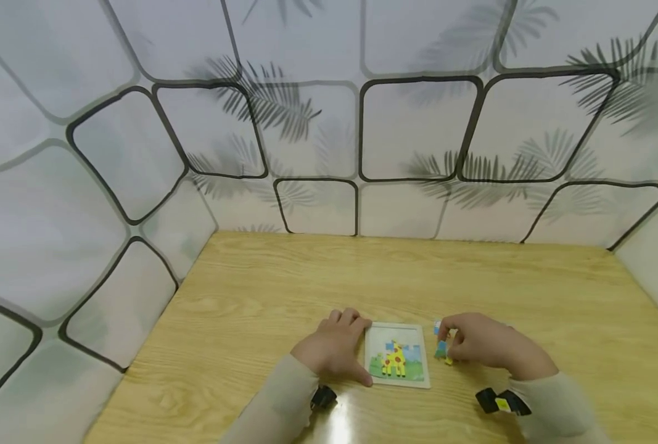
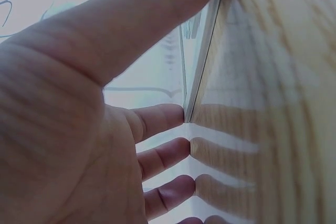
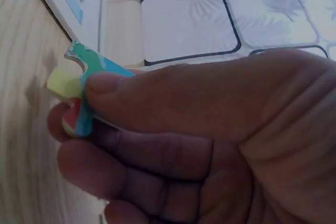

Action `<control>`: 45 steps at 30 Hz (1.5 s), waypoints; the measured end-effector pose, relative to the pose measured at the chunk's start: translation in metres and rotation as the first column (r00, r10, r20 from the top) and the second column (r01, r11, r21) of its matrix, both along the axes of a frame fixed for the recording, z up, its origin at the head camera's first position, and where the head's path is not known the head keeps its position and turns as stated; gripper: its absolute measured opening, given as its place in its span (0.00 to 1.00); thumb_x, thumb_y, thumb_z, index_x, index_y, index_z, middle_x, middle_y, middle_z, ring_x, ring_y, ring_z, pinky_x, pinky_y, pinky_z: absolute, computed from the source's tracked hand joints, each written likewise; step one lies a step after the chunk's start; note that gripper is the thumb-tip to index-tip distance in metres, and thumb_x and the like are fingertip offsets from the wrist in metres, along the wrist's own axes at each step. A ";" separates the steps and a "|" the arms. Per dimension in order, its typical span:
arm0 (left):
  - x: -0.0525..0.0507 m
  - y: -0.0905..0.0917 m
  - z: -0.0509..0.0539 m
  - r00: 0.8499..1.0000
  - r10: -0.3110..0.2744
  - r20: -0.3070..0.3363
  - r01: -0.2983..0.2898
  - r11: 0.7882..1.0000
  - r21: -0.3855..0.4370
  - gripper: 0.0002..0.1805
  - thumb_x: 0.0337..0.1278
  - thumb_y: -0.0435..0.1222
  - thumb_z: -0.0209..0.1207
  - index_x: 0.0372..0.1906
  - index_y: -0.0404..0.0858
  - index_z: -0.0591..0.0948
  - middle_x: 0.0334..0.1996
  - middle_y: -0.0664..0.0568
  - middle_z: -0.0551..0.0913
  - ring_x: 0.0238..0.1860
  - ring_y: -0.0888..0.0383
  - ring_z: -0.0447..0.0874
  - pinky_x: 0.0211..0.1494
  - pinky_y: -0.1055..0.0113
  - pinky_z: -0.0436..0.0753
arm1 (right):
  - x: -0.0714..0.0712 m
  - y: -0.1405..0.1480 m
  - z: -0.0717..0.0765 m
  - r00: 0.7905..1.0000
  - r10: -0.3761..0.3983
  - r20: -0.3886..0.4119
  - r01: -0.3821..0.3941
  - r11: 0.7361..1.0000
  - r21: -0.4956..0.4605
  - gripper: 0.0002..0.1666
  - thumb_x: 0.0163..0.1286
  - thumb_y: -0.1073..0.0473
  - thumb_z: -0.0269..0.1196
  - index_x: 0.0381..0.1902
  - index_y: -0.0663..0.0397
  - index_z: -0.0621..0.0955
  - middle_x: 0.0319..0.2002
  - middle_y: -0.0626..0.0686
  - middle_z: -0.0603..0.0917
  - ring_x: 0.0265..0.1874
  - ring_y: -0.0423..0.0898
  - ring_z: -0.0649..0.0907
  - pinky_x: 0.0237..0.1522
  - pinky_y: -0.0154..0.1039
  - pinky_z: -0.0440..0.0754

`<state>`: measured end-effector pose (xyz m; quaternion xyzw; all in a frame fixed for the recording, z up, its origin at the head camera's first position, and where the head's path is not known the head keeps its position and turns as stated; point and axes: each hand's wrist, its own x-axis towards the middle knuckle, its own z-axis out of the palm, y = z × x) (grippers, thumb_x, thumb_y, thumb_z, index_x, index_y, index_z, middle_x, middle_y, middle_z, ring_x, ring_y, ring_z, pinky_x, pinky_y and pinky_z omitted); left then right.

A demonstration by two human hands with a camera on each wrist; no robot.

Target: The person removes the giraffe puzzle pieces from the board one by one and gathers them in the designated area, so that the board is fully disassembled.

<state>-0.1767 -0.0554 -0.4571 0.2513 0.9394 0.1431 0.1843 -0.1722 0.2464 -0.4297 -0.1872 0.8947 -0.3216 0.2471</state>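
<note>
A jigsaw puzzle board with a pale rim lies on the table. Fitted pieces in it make a yellow giraffe on green ground. My left hand rests at the board's left side, its thumb at the near corner and index finger at the far corner. In the left wrist view the other fingertips touch the table beside the board's edge. Right of the board, my right hand pinches a blue and green puzzle piece between thumb and fingers. A yellow part shows behind it; whether it is a separate piece, I cannot tell.
Another loose puzzle piece, blue and white, lies by the right fingertips. The right hand hides part of the table behind it. Patterned cloth walls rise at the back and sides of the wooden table.
</note>
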 end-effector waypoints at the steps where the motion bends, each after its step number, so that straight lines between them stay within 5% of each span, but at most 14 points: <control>1: 0.000 0.000 0.000 1.000 0.000 0.001 0.000 1.000 0.003 0.59 0.34 0.63 0.77 0.75 0.48 0.65 0.69 0.53 0.64 0.63 0.53 0.62 0.66 0.55 0.68 | 0.000 -0.001 -0.001 1.000 0.008 -0.009 -0.008 1.000 0.002 0.07 0.67 0.66 0.64 0.42 0.52 0.83 0.27 0.46 0.84 0.25 0.45 0.80 0.27 0.39 0.75; 13: 0.001 0.000 0.007 1.000 0.010 -0.004 -0.010 1.000 0.005 0.59 0.32 0.62 0.78 0.75 0.47 0.66 0.69 0.52 0.66 0.63 0.53 0.63 0.68 0.55 0.68 | -0.003 -0.013 -0.014 0.988 0.014 -0.155 0.003 0.994 0.109 0.10 0.59 0.70 0.63 0.34 0.49 0.83 0.28 0.45 0.79 0.25 0.42 0.74 0.30 0.40 0.74; 18: 0.003 -0.002 0.008 1.000 0.004 -0.013 -0.004 1.000 -0.001 0.59 0.32 0.62 0.77 0.74 0.47 0.67 0.68 0.53 0.66 0.64 0.53 0.63 0.69 0.55 0.68 | -0.002 -0.031 -0.013 0.980 0.024 -0.197 -0.010 0.997 0.070 0.02 0.67 0.64 0.64 0.38 0.53 0.82 0.23 0.45 0.75 0.18 0.40 0.71 0.24 0.36 0.71; 25: 0.003 -0.002 0.008 0.999 -0.016 -0.037 0.016 1.000 -0.008 0.58 0.34 0.63 0.76 0.74 0.46 0.67 0.66 0.53 0.67 0.60 0.54 0.64 0.65 0.56 0.70 | 0.002 -0.074 -0.017 0.963 0.116 -0.245 -0.098 0.992 0.084 0.25 0.66 0.54 0.69 0.56 0.61 0.81 0.37 0.47 0.78 0.30 0.41 0.73 0.34 0.41 0.75; 37: 0.003 -0.001 0.005 0.999 -0.005 -0.036 0.005 1.000 -0.011 0.59 0.32 0.63 0.77 0.74 0.47 0.67 0.66 0.54 0.67 0.61 0.55 0.64 0.66 0.56 0.69 | 0.004 -0.080 -0.023 0.968 0.113 -0.222 -0.109 0.994 0.030 0.19 0.61 0.59 0.73 0.45 0.53 0.76 0.38 0.49 0.71 0.34 0.44 0.72 0.35 0.41 0.74; 45: 0.001 -0.001 0.005 0.999 -0.003 -0.039 0.002 1.000 -0.007 0.59 0.31 0.63 0.77 0.74 0.46 0.67 0.66 0.53 0.67 0.61 0.54 0.63 0.68 0.56 0.67 | 0.001 -0.077 -0.017 0.957 0.131 -0.260 -0.141 0.990 -0.020 0.13 0.64 0.68 0.68 0.43 0.54 0.77 0.37 0.46 0.77 0.31 0.41 0.75 0.32 0.37 0.76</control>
